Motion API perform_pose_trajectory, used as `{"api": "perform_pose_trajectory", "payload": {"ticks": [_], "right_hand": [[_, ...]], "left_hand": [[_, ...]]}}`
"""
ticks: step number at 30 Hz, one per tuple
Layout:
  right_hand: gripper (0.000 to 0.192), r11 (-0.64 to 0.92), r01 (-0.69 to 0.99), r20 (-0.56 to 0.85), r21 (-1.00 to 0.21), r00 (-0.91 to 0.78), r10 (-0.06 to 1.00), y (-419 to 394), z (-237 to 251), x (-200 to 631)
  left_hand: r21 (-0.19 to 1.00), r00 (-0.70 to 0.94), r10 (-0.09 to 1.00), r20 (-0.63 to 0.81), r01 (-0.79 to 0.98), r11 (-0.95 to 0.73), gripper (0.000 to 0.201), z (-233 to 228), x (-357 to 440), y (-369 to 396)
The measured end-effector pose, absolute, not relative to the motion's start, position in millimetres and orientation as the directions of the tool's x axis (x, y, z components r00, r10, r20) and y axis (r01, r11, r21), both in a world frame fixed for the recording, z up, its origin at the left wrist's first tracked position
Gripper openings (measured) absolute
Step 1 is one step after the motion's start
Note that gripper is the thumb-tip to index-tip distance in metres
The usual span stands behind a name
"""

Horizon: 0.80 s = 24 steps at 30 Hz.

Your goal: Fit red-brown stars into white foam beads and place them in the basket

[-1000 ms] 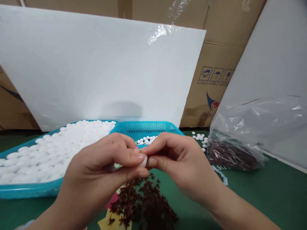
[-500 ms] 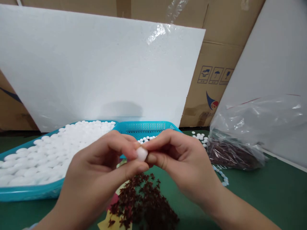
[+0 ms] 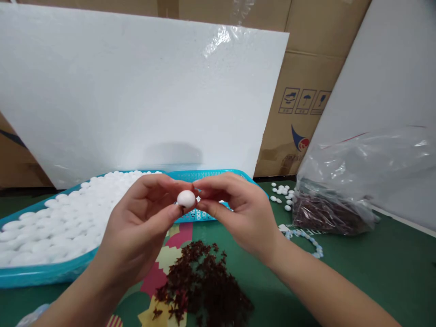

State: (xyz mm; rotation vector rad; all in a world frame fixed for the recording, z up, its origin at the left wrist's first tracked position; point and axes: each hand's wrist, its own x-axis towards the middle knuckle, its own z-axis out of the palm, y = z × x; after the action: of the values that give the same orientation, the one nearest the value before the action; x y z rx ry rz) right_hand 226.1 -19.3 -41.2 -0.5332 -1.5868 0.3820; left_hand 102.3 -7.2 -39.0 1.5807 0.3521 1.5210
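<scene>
White bead (image 3: 186, 198), smooth, oval | pinched between both hands: left (image 3: 143, 227), right (image 3: 235, 211)

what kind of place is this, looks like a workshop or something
Probably a small hand-assembly or packing workbench: a blue tray heaped with white beads, stacked cardboard boxes behind, and a plastic bag of dark red parts.

bare left hand (image 3: 136, 227), bare right hand (image 3: 238, 213), no sleeves

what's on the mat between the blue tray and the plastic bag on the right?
In the head view, loose white beads lie on the green mat between the blue tray and the plastic bag; the right hand partly hides that stretch.
</scene>
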Motion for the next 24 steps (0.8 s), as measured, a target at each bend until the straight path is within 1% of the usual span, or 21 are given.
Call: {"api": "perform_pose_trajectory", "payload": {"ticks": [4,7,10,12,14,16,20,24], "right_hand": [[0.013,0.877,0.256,0.897,-0.406,-0.070,0.436,-20,-41,227],[0.013,0.889,0.321,0.922,-0.326,-0.102,0.374,-21,-40,228],[0.014,0.902,0.348,0.932,-0.256,-0.159,0.326,-21,-40,228],[0.011,0.915,0.342,0.940,-0.216,-0.180,0.289,-23,-40,228],[0.009,0.927,0.325,0.946,-0.189,-0.194,0.261,-24,-38,229],[0.009,0.934,0.303,0.939,-0.190,-0.223,0.263,-26,-35,231],[0.010,0.932,0.257,0.899,-0.256,-0.291,0.327,-29,-31,236],[0.013,0.918,0.207,0.867,-0.338,-0.311,0.389,-31,-30,237]], "left_hand": [[0.749,0.244,0.720,0.650,-0.366,-0.552,0.022,-40,99,-6],[0.747,0.295,0.690,0.661,-0.354,-0.563,0.023,-39,97,-5],[0.756,0.331,0.683,0.651,-0.354,-0.550,0.016,-36,97,-6],[0.781,0.356,0.700,0.619,-0.378,-0.498,0.008,-35,98,-8],[0.805,0.408,0.703,0.582,-0.411,-0.428,0.008,-34,98,-9],[0.826,0.451,0.707,0.544,-0.436,-0.357,0.008,-33,100,-10],[0.853,0.528,0.695,0.488,-0.457,-0.252,0.008,-33,100,-10],[0.850,0.566,0.653,0.503,-0.461,-0.255,0.012,-34,97,-10]]}}
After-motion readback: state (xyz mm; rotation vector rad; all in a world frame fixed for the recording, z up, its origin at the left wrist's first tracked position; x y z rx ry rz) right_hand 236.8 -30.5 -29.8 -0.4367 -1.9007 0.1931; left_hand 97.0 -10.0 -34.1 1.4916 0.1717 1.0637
